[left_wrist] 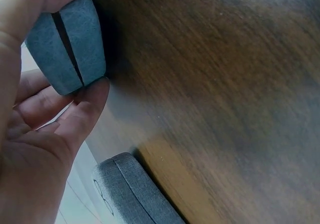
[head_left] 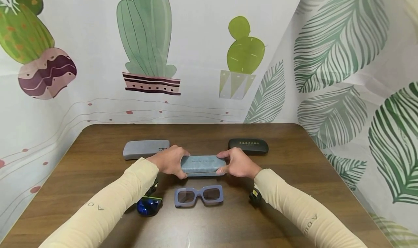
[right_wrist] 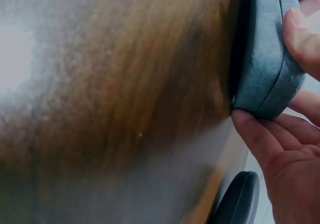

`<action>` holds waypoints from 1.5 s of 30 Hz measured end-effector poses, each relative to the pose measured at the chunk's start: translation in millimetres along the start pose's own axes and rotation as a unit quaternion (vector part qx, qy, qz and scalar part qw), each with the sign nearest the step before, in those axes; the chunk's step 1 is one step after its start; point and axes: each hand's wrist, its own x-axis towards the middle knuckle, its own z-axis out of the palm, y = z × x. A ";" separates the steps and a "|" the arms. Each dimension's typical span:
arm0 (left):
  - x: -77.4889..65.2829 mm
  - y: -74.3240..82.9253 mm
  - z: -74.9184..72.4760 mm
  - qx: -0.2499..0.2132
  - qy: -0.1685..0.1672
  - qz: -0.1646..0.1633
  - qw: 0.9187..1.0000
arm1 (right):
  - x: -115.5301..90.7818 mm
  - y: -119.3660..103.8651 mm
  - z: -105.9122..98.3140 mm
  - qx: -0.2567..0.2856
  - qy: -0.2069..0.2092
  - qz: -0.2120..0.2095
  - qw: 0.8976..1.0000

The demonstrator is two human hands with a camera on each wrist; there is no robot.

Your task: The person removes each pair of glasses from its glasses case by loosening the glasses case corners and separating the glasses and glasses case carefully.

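Note:
A blue-grey glasses case (head_left: pixel 202 162) lies lengthwise across the middle of the table, with printed lettering on its lid. My left hand (head_left: pixel 170 161) grips its left end between thumb and fingers, and my right hand (head_left: pixel 242 163) grips the right end the same way. In the left wrist view, a dark wedge-shaped gap runs between the lid and base of the case (left_wrist: pixel 70 46). From the right wrist, only a thin seam shows along the case (right_wrist: pixel 265 58), with the thumb against its side. Purple-framed sunglasses (head_left: pixel 197 196) sit just in front of the case.
Behind my left hand is a grey glasses case (head_left: pixel 143 148) with a small glasses print. A black case (head_left: pixel 249 146) lies beyond my right hand. Blue mirrored sunglasses (head_left: pixel 148 206) are partly hidden by my left forearm. The wooden table (head_left: pixel 277 219) meets a patterned cloth backdrop.

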 end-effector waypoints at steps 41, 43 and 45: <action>1.5 -1.4 -12.7 -0.001 0.010 -0.022 1.000 | 13.1 -12.8 -11.4 -0.127 0.008 -0.051 0.991; 3.3 -1.7 -16.0 0.000 0.017 -0.022 1.000 | 15.7 -14.8 -14.3 -0.127 0.013 -0.056 0.990; 5.0 -2.8 -18.7 0.003 0.026 -0.019 0.999 | 18.5 -15.9 -16.8 -0.133 0.020 -0.064 0.989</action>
